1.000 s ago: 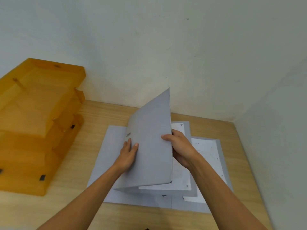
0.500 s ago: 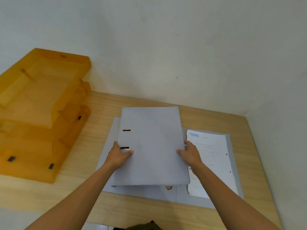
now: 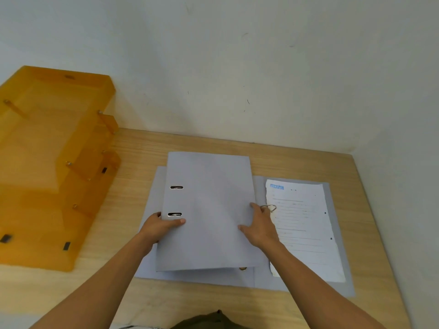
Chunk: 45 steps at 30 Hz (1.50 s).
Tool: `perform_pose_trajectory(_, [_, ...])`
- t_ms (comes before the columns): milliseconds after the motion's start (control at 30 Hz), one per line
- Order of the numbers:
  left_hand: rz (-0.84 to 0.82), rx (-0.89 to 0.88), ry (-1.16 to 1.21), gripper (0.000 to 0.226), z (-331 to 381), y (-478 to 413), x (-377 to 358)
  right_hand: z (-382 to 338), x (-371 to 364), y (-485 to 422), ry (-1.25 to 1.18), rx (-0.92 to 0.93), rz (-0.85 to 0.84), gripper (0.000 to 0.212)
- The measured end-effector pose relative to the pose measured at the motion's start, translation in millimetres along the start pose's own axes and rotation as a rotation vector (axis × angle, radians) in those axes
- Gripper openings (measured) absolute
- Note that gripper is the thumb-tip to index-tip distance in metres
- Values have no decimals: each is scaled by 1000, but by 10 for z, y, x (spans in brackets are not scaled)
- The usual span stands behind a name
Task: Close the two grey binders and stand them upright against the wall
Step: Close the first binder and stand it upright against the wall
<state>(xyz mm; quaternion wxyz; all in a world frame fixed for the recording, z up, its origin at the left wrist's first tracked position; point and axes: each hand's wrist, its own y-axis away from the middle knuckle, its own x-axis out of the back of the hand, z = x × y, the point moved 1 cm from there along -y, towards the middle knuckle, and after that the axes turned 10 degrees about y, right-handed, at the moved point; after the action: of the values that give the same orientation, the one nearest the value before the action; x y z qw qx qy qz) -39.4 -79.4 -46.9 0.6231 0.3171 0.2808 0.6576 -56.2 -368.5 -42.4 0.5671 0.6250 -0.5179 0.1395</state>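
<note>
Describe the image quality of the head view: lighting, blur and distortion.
Head view: soft, even light, faint shadows under the closed binder; wide-angle bending bows the desk edge; orange trays slightly smeared; text on the paper too blurred to read.

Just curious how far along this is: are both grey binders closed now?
No: the top binder lies closed under both hands, but the lower binder lies open beneath it, its paper sheet exposed.
</note>
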Motion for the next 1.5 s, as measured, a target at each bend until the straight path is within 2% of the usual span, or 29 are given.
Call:
perform_pose_trajectory(133, [-79, 48, 91, 48, 50, 70, -30, -49, -106, -37, 150, -18, -114, 86])
perform_pose_trajectory(233, [-169, 53, 108, 64, 90, 43, -25, -72, -117, -73, 191, -26, -123, 85])
perform_pose_trajectory(300, [-200, 43, 175, 64, 109, 17, -27, -67, -92, -94, 169, -23, -134, 86])
perform_pose_trajectory(467, [-194, 9, 236, 61, 192, 42, -66, -52, -22, -70, 41, 23, -155, 86])
perform_pose_trajectory(567, [-132, -56, 275, 80, 220, 39, -77, -163, 42, 29, -60, 120, -150, 80])
perform_pose_trajectory(667, [-69, -152, 322, 66, 336, 144, -161, -388, 202, 174, -119, 241, -165, 76])
perform_pose_trajectory(767, [-62, -262, 339, 66, 522, 304, -253, -676, 394, 315, -228, 301, -189, 90])
perform_pose_trajectory(867, [-101, -403, 364, 65, 729, 506, -336, -992, 535, 469, -309, 347, -208, 123])
perform_pose_trajectory(933, [-179, -468, 390, 59, 882, 662, -415, -1145, 593, 553, -255, 421, -151, 142])
perform_pose_trajectory(1000, [-322, -474, 425, 57, 1058, 825, -492, -1201, 652, 611, -269, 479, -77, 148])
perform_pose_trajectory(1067, [-423, -456, 369, 52, 1251, 986, -524, -1159, 728, 655, -346, 527, -49, 147])
perform_pose_trajectory(1200, [-517, -505, 2, 45, 1527, 1245, -618, -942, 896, 796, -520, 653, -94, 131])
perform_pose_trajectory(1233, [-528, -533, -78, 47, 1541, 1278, -638, -892, 910, 821, -536, 667, -99, 125])
perform_pose_trajectory(1300, [-560, -609, -217, 67, 1578, 1379, -749, -761, 980, 925, -557, 664, -60, 115])
perform_pose_trajectory(1367, [-583, -696, -294, 86, 1610, 1484, -916, -556, 1060, 989, -567, 626, 30, 112])
perform_pose_trajectory(1400, [-592, -731, -308, 89, 1627, 1524, -999, -459, 1112, 1013, -564, 615, 81, 113])
perform_pose_trajectory(1500, [-672, -739, -264, 73, 1672, 1613, -1309, -139, 1315, 1047, -534, 602, 210, 113])
